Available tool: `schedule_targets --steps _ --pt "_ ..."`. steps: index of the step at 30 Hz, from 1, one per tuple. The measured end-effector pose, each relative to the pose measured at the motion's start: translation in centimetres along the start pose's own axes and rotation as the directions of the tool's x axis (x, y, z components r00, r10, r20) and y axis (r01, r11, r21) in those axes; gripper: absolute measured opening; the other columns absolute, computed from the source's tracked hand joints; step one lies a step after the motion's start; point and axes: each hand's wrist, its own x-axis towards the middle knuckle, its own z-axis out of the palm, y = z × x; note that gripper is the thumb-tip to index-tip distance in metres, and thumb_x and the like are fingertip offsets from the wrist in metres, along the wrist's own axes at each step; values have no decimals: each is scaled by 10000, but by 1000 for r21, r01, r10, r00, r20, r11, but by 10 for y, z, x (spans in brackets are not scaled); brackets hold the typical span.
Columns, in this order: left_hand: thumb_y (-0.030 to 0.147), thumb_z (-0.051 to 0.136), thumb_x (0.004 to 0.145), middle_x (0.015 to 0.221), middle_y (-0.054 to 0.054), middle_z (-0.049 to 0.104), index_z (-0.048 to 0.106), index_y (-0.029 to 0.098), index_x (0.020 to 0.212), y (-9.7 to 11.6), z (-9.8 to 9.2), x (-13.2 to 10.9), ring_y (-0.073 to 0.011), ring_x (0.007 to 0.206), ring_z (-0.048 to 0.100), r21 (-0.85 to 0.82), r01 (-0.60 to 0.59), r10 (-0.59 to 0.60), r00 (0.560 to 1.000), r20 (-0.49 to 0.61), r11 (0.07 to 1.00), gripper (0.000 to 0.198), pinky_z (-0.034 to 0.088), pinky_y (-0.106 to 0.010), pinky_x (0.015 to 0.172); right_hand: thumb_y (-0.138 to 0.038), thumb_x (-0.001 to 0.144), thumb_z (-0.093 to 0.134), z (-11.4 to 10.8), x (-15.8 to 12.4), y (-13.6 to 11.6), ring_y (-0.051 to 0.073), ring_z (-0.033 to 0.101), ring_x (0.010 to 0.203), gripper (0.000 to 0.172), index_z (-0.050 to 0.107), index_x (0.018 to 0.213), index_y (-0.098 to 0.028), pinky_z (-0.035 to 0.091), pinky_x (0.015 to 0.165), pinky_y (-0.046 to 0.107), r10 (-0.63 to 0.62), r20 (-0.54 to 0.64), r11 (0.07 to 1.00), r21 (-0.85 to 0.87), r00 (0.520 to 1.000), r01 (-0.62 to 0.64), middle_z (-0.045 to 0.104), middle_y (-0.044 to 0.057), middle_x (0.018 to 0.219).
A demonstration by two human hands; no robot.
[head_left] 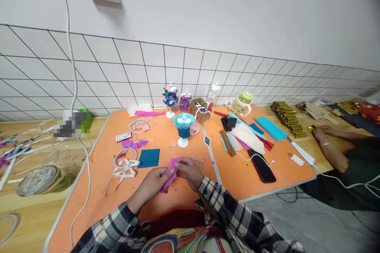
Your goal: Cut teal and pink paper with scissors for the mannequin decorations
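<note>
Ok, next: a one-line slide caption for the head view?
Left hand and right hand hold a magenta strip over an orange table, a blue-dressed miniature mannequin beyond.

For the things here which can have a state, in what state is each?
Magenta paper: held by left hand and right hand
Scissors: lying; open or shut unclear
Phone: lying flat, screen dark
Cardboard box: open
Straw cup: upright, lidded
Nearest dress form: upright, dressed

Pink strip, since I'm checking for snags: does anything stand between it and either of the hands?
Nothing visible does. The left hand and right hand both pinch the pink strip directly. The scissors lie on the orange table beyond the right hand, not between.
</note>
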Motion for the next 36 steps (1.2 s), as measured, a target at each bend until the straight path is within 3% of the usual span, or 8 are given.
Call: schedule_targets --steps 8,13,20,23,26,28,31,36 --pt "806 493 791 529 -54 704 655 207 613 2 -2 -3 -231 514 632 -28 44 -44 999 20 999 645 438 -303 524 -471 562 922 5 -1 6 194 657 754 501 677 898 -189 540 722 332 -69 -7 989 -132 998 67 707 25 800" --pt "704 716 651 655 -29 733 642 206 751 0 -6 -3 -238 663 679 -45 -14 16 999 50 999 513 494 -304 633 -543 669 830 -2 4 8 186 631 725 439 671 873 -188 512 668 306 -121 -100 974 -202 988 99 673 22 754" --pt "548 760 629 676 -29 716 641 203 739 -18 -8 -3 -287 742 693 72 -68 66 997 29 995 381 522 -359 700 -577 693 806 -6 4 12 179 608 673 434 687 855 -192 501 611 295 -130 -155 967 -236 979 91 668 22 740" --pt "476 848 556 1011 -97 785 706 193 947 -15 -14 -4 -359 1039 684 121 -127 126 992 19 985 502 517 -402 897 -572 664 824 -3 1 11 179 609 668 438 703 830 -185 505 635 304 -137 -154 970 -221 979 101 680 25 730" --pt "576 768 680 1374 -138 674 674 213 1199 -5 -23 0 -360 1291 572 128 -189 188 982 22 974 641 441 -421 1062 -526 629 852 4 -2 11 187 630 730 415 729 819 -178 512 729 320 -164 -143 971 -199 976 134 710 30 767" --pt "629 674 767 1288 -140 716 702 205 1132 3 -27 6 -348 1218 617 137 -217 214 976 37 967 560 463 -421 1026 -497 631 852 9 -4 10 183 625 745 395 744 827 -172 503 764 321 -182 -143 971 -179 973 155 720 30 785" --pt "647 643 782 918 -98 765 718 190 894 9 -27 14 -303 906 687 148 -243 233 969 79 959 476 524 -380 824 -487 637 840 14 -5 10 170 605 726 384 744 833 -171 491 745 310 -194 -153 976 -130 969 175 714 19 775" --pt "593 689 751 768 -15 679 676 197 856 9 -20 18 -220 704 613 159 -243 236 970 67 957 410 455 -297 631 -486 661 811 12 -2 12 120 491 607 377 708 844 -173 388 571 250 -201 -219 980 -39 955 197 659 -9 717"
